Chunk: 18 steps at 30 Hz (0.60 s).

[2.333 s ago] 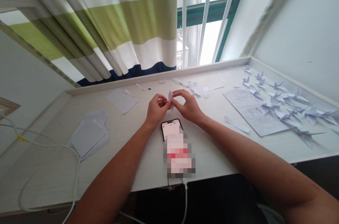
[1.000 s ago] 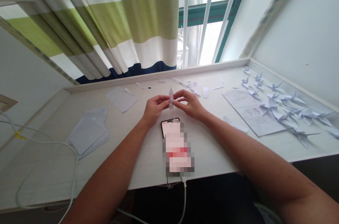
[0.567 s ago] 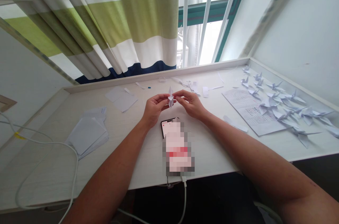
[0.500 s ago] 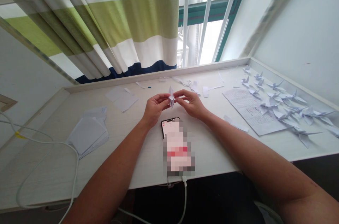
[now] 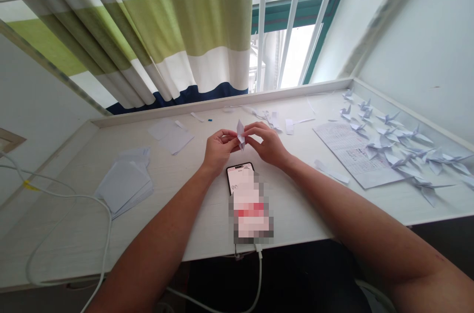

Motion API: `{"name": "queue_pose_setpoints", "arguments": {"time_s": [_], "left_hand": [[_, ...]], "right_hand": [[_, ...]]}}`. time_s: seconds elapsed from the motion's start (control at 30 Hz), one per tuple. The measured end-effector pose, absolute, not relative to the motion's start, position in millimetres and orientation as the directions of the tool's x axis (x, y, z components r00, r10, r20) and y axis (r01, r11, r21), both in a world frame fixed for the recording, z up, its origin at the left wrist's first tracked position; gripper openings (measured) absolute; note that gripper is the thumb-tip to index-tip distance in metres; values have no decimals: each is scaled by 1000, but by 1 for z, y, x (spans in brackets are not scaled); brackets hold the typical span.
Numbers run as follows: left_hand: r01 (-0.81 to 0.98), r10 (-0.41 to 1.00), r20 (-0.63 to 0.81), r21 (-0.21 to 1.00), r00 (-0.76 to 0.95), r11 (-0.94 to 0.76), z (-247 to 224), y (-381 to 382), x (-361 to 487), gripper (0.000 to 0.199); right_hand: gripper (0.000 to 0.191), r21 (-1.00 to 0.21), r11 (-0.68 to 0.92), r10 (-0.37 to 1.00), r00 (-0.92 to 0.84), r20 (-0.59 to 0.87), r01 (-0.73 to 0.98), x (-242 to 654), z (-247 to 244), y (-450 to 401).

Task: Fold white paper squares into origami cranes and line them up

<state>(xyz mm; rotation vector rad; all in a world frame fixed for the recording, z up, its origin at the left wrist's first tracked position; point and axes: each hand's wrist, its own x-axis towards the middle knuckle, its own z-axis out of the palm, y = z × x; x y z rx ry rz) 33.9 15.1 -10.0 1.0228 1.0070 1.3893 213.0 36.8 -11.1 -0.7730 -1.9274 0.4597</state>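
A small folded white paper (image 5: pixel 240 134) stands upright between my two hands, above the phone (image 5: pixel 240 177). My left hand (image 5: pixel 219 149) pinches its left side between thumb and fingers. On its right side, my right hand (image 5: pixel 269 141) grips it with thumb and fingertips. The phone lies on the white table with a cable at its near end, and most of its screen is pixelated. Many folded paper cranes (image 5: pixel 407 152) sit at the right, some of them on a printed sheet (image 5: pixel 348 152).
A stack of paper squares (image 5: pixel 124 184) lies at the left, with more sheets (image 5: pixel 172 135) behind it. Paper scraps (image 5: pixel 274 120) lie beyond my hands. A white cable (image 5: pixel 108 239) loops over the left edge. A raised rim (image 5: pixel 207 105) borders the table's back.
The folded paper has turned slightly between my fingers, and its wider face now shows. The fingers of my right hand have shifted a little on it. The whole view has moved slightly.
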Motion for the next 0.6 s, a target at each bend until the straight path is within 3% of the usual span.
{"name": "queue_pose_setpoints", "arguments": {"time_s": [0.1, 0.2, 0.4, 0.6], "left_hand": [[-282, 998, 41, 958, -36, -50, -7, 14, 33, 59], [-240, 999, 51, 969, -5, -51, -5, 12, 31, 55], [-178, 998, 59, 983, 12, -56, -3, 11, 30, 57], [-193, 995, 71, 978, -66, -82, -3, 10, 34, 60]], "right_hand": [[12, -577, 742, 670, -350, 655, 342, 214, -10, 37], [9, -627, 710, 704, -323, 632, 320, 214, -11, 36], [22, -918, 389, 897, -259, 358, 80, 209, -14, 37], [33, -977, 167, 943, -266, 198, -135, 208, -10, 36]]}}
